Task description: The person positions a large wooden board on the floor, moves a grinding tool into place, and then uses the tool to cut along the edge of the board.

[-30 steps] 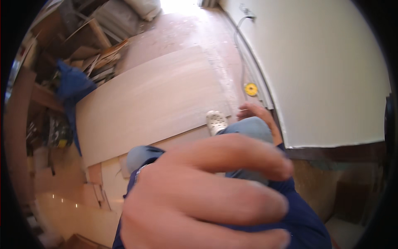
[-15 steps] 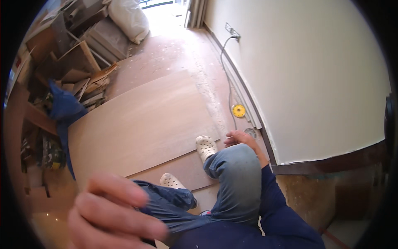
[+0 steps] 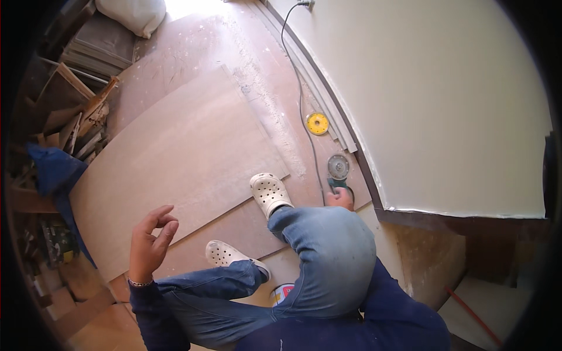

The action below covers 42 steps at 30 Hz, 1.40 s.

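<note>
Beside the wall on the right, my right hand is closed round the body of a green angle grinder. The grinder's grey round disc faces up, just beyond my fingers. My right knee hides part of that wrist and forearm. My left hand is raised over the near left part of a large flat board. Nothing is in it; its fingers are loosely bent, with the thumb apart. One of my pale clogs rests partly on the board's near edge.
A yellow disc lies beyond the grinder, next to a dark power cord running up to a wall socket. Thin strips lie along the wall. At left are scrap wood, blue cloth and a white sack.
My right hand has moved down to the floor and taken hold of the angle grinder. My left hand has moved away from the lower foreground. The view has shifted right and downward.
</note>
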Motion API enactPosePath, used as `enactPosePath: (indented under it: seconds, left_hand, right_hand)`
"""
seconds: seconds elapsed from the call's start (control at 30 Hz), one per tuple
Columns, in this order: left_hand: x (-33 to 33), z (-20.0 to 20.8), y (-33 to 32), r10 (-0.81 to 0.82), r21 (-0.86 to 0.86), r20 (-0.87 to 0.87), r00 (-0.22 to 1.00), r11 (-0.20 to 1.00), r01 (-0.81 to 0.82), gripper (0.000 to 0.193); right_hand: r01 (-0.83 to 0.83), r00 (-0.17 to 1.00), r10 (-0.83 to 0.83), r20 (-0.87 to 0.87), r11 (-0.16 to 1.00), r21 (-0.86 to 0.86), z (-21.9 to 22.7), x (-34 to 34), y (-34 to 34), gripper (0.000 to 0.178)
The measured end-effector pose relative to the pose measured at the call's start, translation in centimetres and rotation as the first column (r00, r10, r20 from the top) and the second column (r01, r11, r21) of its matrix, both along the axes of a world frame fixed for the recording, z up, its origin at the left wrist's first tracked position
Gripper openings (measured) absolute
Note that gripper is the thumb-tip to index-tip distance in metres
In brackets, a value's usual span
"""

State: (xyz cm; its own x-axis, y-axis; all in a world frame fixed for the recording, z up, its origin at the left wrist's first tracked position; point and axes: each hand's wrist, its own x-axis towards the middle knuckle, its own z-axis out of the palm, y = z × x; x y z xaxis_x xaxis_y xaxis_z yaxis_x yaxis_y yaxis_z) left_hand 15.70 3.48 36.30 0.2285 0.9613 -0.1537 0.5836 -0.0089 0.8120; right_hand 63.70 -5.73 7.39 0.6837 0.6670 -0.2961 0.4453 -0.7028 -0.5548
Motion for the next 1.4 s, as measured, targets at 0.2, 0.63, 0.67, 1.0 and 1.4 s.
enactPosePath:
  seconds: [0.2,0.63,0.67,1.0,1.4]
  left_hand:
    - [1.2,-1.7,2.2,-0.096,-0.067,-0.116,0.989,0.994,0.089,0.032]
    - [3.3,-6.5,2.1,-0.207,-0.435,-0.092,0.974,0.888,0.148,0.032]
    - [4.0,-6.8,2.0,-0.19,-0.479,-0.067,0.979,0.867,0.135,0.032]
    - [15.1,-12.3,2.4,0.102,-0.648,0.346,0.933,0.745,0.159,0.06]
    - [14.3,-17.4,6.9,0.748,-0.787,0.487,0.45,0.599,-0.144,0.051]
  right_hand:
    - [-0.053,0.937,0.094,0.338,0.99,-0.128,-0.2,2.0,-0.4,0.073]
    - [0.042,0.97,0.014,0.244,0.973,-0.225,-1.8,3.0,0.3,0.069]
    - [0.027,0.982,0.008,0.19,0.983,-0.181,-0.9,2.8,0.7,0.066]
    - [-0.478,0.628,0.559,-0.542,0.826,0.299,9.4,-5.1,11.9,0.066]
    - [-0.846,0.376,0.892,-0.25,0.441,0.301,9.8,-15.2,16.4,0.078]
